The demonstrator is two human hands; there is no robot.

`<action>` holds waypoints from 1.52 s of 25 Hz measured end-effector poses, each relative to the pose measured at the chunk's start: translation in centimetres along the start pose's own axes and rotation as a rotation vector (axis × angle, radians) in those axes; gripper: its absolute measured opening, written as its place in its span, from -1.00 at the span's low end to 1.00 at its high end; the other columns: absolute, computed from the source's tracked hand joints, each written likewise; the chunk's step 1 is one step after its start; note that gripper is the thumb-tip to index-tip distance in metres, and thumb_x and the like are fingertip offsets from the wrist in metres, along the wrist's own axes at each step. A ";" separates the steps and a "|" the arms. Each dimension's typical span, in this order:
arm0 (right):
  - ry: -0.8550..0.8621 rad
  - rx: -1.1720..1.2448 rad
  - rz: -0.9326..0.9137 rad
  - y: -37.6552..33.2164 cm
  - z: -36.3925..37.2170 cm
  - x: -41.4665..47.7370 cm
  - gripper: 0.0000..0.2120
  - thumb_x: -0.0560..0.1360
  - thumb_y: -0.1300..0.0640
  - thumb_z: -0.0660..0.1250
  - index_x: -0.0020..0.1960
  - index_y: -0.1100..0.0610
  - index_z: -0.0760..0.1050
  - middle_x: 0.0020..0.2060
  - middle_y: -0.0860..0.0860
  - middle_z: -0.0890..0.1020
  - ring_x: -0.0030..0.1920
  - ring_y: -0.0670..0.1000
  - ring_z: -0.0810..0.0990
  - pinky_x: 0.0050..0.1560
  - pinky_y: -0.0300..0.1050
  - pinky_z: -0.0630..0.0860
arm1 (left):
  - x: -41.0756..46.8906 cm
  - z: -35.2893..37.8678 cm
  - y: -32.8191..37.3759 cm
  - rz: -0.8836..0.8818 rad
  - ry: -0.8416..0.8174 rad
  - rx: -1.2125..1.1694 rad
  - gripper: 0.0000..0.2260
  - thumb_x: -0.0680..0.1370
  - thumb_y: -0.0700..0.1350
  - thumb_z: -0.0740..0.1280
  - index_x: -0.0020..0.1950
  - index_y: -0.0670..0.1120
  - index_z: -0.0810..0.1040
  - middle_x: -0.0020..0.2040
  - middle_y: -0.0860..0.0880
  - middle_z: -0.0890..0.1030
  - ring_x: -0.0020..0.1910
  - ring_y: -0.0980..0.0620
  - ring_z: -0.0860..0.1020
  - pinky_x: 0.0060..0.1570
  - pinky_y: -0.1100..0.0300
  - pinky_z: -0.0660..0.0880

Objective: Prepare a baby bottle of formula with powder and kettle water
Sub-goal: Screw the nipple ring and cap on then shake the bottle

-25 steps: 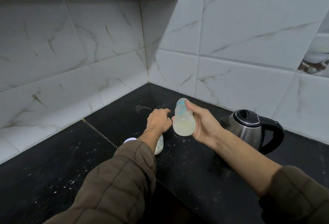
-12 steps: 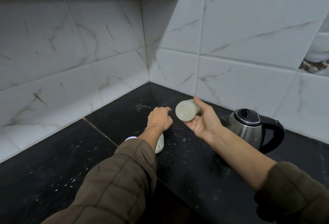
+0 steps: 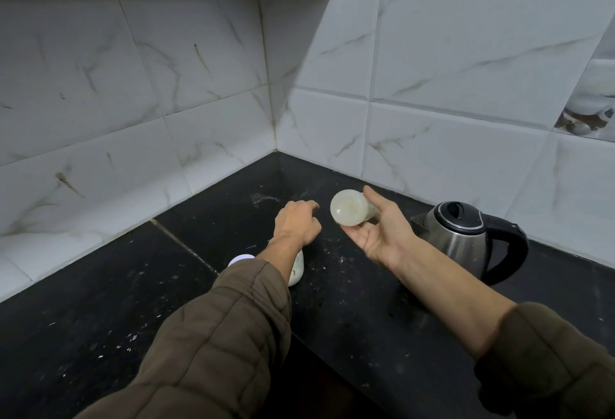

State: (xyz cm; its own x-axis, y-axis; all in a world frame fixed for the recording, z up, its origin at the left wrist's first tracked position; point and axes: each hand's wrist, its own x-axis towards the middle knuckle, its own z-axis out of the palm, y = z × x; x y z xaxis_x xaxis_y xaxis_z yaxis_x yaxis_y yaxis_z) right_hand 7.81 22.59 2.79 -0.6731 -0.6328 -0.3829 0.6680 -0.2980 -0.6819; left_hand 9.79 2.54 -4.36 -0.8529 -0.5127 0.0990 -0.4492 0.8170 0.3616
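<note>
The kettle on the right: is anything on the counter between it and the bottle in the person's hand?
Nothing visible. The right hand holds the baby bottle tipped on its side above the counter, with the kettle just beyond, to its right.

Two bare hands are seen: the left hand (image 3: 297, 224) and the right hand (image 3: 377, 230). One translucent, milky plastic baby bottle (image 3: 351, 211) is counted. One stainless-steel electric kettle with a black lid and handle (image 3: 466, 240) is counted. One white rounded container (image 3: 296, 267), partly hidden by the left arm, is counted. One black speckled stone desk (image 3: 366, 318) is seen. Two brown padded sleeves are seen, one on each arm.
</note>
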 end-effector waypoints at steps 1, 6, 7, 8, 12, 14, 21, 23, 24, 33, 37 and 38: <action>-0.040 -0.080 0.001 -0.1 0.1 -0.3 -0.57 0.56 -0.04 0.46 0.30 0.20 0.54 0.00 0.22 0.74 -0.09 0.17 0.77 -0.22 0.01 0.74 | 0.1 0.1 -0.1 -0.002 -0.005 0.001 -0.57 0.57 -0.14 0.28 0.44 0.07 0.56 0.29 -0.07 0.65 0.29 -0.13 0.55 0.20 -0.05 0.53; -0.144 -0.248 -0.266 -0.5 0.4 -0.5 -0.49 0.60 -0.06 0.40 0.44 0.17 0.41 0.08 0.13 0.73 -0.01 0.11 0.76 -0.11 0.08 0.72 | 0.3 0.0 0.0 0.009 -0.008 0.028 -0.61 0.58 -0.13 0.29 0.41 0.04 0.57 0.28 -0.08 0.65 0.28 -0.14 0.56 0.17 -0.04 0.53; -0.079 -0.134 -0.344 -0.6 0.6 -0.2 -0.51 0.60 -0.05 0.41 0.42 0.14 0.41 0.12 0.13 0.71 0.00 0.10 0.77 -0.13 0.07 0.72 | 0.2 0.1 0.0 0.006 -0.009 0.020 -0.58 0.57 -0.15 0.27 0.43 0.03 0.56 0.31 -0.08 0.64 0.30 -0.14 0.55 0.21 -0.04 0.53; -0.027 -0.014 -0.405 -0.8 0.7 0.0 -0.55 0.60 -0.04 0.42 0.39 0.11 0.41 0.16 0.12 0.70 0.03 0.08 0.77 -0.12 0.05 0.71 | 0.1 0.1 0.0 0.002 -0.007 0.011 -0.55 0.57 -0.17 0.26 0.46 0.04 0.54 0.34 -0.08 0.63 0.33 -0.14 0.54 0.26 -0.04 0.53; -0.109 -0.132 -0.469 -0.2 0.7 -0.7 -0.56 0.57 0.01 0.46 0.38 0.05 0.42 0.22 0.16 0.67 0.10 0.13 0.74 -0.03 0.11 0.70 | 0.4 -0.2 0.1 -0.004 -0.005 0.033 -0.62 0.57 -0.13 0.27 0.39 0.01 0.57 0.26 -0.09 0.66 0.22 -0.14 0.59 0.13 -0.02 0.55; -0.205 -0.278 -0.457 0.6 0.6 -1.1 -0.44 0.54 0.02 0.49 0.47 0.04 0.39 0.22 0.19 0.67 0.12 0.19 0.73 0.01 0.16 0.68 | 0.6 -0.3 0.3 0.003 -0.036 0.057 -0.70 0.60 -0.03 0.30 0.32 0.00 0.58 0.16 -0.08 0.68 0.11 -0.12 0.61 -0.01 0.01 0.55; -0.047 -0.092 -0.534 0.1 0.2 -0.2 -0.34 0.54 0.01 0.49 0.56 0.04 0.30 0.17 0.08 0.69 0.11 0.12 0.75 0.04 0.17 0.69 | 0.0 -0.2 -0.1 -0.010 -0.018 0.016 -0.60 0.57 -0.13 0.27 0.42 0.04 0.56 0.29 -0.09 0.64 0.26 -0.14 0.57 0.20 -0.05 0.55; -0.141 -0.239 -0.518 0.6 0.2 -0.8 -0.31 0.48 -0.02 0.52 0.53 0.03 0.34 0.15 0.14 0.69 0.09 0.16 0.74 -0.04 0.10 0.70 | 0.3 -0.2 0.0 -0.016 -0.041 0.035 -0.69 0.59 -0.06 0.30 0.33 0.04 0.58 0.20 -0.09 0.66 0.14 -0.11 0.60 0.08 -0.03 0.57; -0.162 -0.277 -0.519 0.8 0.2 -0.9 -0.29 0.46 -0.03 0.53 0.54 0.01 0.34 0.16 0.16 0.68 0.09 0.18 0.74 -0.08 0.07 0.70 | 0.4 -0.3 0.0 -0.012 -0.045 0.040 -0.71 0.60 -0.03 0.31 0.31 0.04 0.58 0.18 -0.08 0.67 0.11 -0.10 0.60 0.05 -0.01 0.57; -0.162 -0.316 -0.421 1.2 0.2 -1.2 -0.42 0.51 0.02 0.49 0.48 0.00 0.39 0.23 0.20 0.68 0.09 0.19 0.75 -0.12 0.04 0.72 | 0.6 -0.7 0.5 0.025 -0.038 0.054 -0.68 0.62 -0.08 0.30 0.38 0.01 0.57 0.21 -0.07 0.67 0.13 -0.08 0.60 -0.02 0.05 0.50; -0.106 -0.266 -0.479 1.1 0.4 -0.6 -0.35 0.48 0.01 0.51 0.51 -0.01 0.37 0.18 0.14 0.70 0.08 0.16 0.76 -0.12 0.05 0.71 | 0.5 -0.6 0.5 0.022 -0.042 0.043 -0.68 0.61 -0.08 0.30 0.37 0.00 0.58 0.20 -0.07 0.67 0.16 -0.10 0.59 0.01 0.06 0.53; -0.040 -0.190 -0.497 0.8 0.3 0.0 -0.37 0.52 0.01 0.50 0.52 0.01 0.35 0.17 0.13 0.71 0.08 0.16 0.76 -0.09 0.09 0.71 | 0.5 -0.5 0.3 0.013 -0.030 0.026 -0.65 0.60 -0.11 0.29 0.39 0.01 0.57 0.22 -0.07 0.67 0.19 -0.11 0.59 0.09 0.01 0.57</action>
State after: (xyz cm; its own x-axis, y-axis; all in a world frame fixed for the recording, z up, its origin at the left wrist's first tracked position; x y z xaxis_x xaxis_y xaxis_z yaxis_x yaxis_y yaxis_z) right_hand 8.46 22.16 2.49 -0.8787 -0.4759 0.0370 0.1995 -0.4365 -0.8773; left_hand 9.32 2.43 -3.74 -0.8662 -0.4940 0.0752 -0.4445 0.8305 0.3358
